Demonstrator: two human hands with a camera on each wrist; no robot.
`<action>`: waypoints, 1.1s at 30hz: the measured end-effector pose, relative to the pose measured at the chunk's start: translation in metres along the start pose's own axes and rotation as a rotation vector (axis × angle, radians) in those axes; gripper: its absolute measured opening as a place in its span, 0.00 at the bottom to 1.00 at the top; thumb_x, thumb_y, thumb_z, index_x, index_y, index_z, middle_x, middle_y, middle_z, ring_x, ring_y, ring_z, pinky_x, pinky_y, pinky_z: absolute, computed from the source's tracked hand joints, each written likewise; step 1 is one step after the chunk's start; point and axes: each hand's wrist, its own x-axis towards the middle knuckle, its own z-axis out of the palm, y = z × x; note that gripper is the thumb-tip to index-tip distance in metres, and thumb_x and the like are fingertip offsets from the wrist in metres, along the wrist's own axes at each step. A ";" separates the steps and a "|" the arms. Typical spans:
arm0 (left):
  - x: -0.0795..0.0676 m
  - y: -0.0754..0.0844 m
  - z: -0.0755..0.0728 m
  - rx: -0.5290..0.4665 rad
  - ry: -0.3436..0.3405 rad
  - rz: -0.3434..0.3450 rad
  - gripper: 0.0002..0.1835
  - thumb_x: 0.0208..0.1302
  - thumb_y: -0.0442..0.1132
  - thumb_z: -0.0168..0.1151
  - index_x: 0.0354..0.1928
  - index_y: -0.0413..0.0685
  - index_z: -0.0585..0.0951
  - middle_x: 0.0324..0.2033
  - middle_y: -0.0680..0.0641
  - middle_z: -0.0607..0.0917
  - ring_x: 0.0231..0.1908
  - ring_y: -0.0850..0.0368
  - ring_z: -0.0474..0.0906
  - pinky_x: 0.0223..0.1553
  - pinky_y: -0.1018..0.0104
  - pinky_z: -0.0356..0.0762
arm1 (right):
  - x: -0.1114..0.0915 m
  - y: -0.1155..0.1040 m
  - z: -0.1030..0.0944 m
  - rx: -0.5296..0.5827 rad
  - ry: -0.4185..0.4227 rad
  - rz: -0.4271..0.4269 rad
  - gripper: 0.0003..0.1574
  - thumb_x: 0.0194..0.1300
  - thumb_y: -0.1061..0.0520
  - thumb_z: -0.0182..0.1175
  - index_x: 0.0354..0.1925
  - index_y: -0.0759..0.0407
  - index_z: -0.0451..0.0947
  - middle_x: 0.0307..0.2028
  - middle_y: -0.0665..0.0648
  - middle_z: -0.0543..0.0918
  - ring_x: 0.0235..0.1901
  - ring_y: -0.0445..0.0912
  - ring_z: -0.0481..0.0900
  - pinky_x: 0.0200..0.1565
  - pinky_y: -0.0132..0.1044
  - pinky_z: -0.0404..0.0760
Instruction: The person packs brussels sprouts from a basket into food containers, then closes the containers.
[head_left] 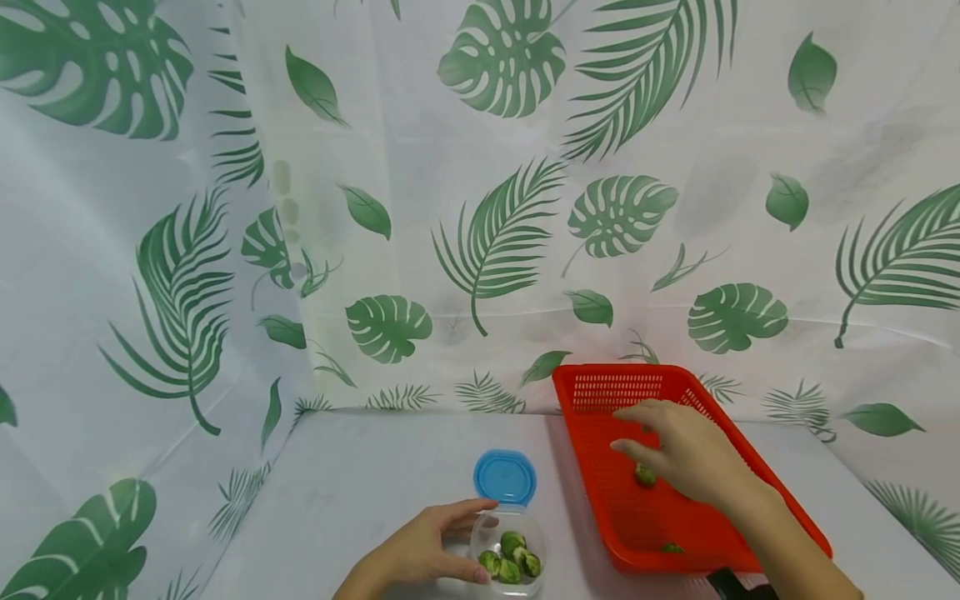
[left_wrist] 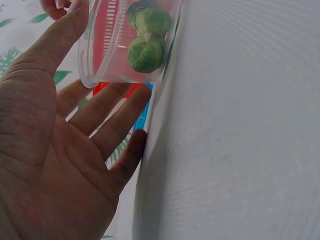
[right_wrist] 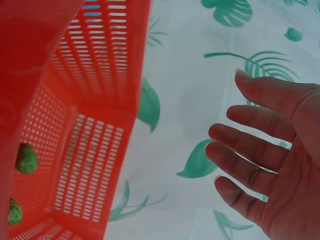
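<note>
A small clear plastic container [head_left: 541, 533] with several Brussels sprouts [head_left: 513, 543] in it stands on the table. Its round blue lid [head_left: 505, 477] hangs open at the back. My left hand [head_left: 420, 546] holds the container from the left, thumb at the near side and fingers round the far side; the left wrist view shows those fingers [left_wrist: 107, 117] spread loosely against its wall. Over the red basket [head_left: 600, 508] hovers my right hand [head_left: 686, 450], fingers spread and holding nothing. A Brussels sprout [head_left: 645, 475] lies below it, and another [head_left: 672, 547] shows near the basket's front wall.
A white table [head_left: 360, 467] bears both the container and the basket. Behind and to the left hangs a white sheet [head_left: 405, 250] with green leaf prints. The basket's raised slotted walls [right_wrist: 90, 165] stand between its inside and the container.
</note>
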 end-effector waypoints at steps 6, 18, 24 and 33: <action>-0.001 0.001 -0.001 0.002 0.005 -0.009 0.42 0.64 0.45 0.76 0.78 0.59 0.68 0.66 0.49 0.82 0.65 0.60 0.79 0.63 0.70 0.75 | 0.005 0.006 0.002 0.019 -0.020 -0.002 0.30 0.61 0.44 0.76 0.58 0.54 0.86 0.51 0.55 0.90 0.46 0.51 0.86 0.46 0.53 0.88; -0.001 0.001 -0.002 -0.017 -0.006 0.009 0.43 0.64 0.46 0.76 0.79 0.56 0.67 0.67 0.47 0.82 0.66 0.58 0.80 0.62 0.72 0.75 | 0.018 0.026 0.006 0.033 -0.050 -0.007 0.27 0.60 0.45 0.77 0.55 0.53 0.87 0.47 0.52 0.90 0.42 0.47 0.84 0.41 0.47 0.88; 0.000 0.000 -0.001 -0.023 -0.009 0.012 0.43 0.64 0.46 0.76 0.79 0.55 0.67 0.67 0.46 0.81 0.66 0.57 0.79 0.63 0.71 0.75 | 0.020 0.031 0.009 0.024 -0.072 0.015 0.27 0.59 0.46 0.77 0.55 0.54 0.87 0.47 0.53 0.90 0.41 0.46 0.83 0.40 0.46 0.88; -0.001 0.000 -0.001 -0.011 -0.002 0.017 0.44 0.63 0.47 0.77 0.78 0.56 0.68 0.67 0.47 0.82 0.66 0.57 0.79 0.63 0.70 0.75 | 0.024 0.039 0.012 0.006 -0.102 0.033 0.28 0.59 0.46 0.78 0.55 0.55 0.87 0.48 0.55 0.90 0.43 0.49 0.84 0.40 0.48 0.88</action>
